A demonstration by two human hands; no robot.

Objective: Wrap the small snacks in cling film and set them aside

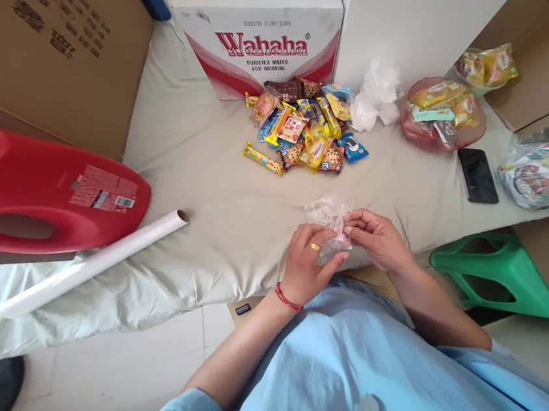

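At the table's front edge, a crumpled clear plastic bag is pinched between both my hands. My left hand, with a gold ring and a red bracelet, is closed on the bag's left side. Thumb and fingers of my right hand grip its right side. Whether anything lies inside the bag I cannot make out. Beyond the hands, a pile of wrapped snacks lies loose on the cloth, with a bunch of crumpled white plastic bags to its right.
A Wahaha water carton stands behind the snacks. On the right are a pink glass bowl of packets, a black phone and a green stool. A red jug and a white roll lie left.
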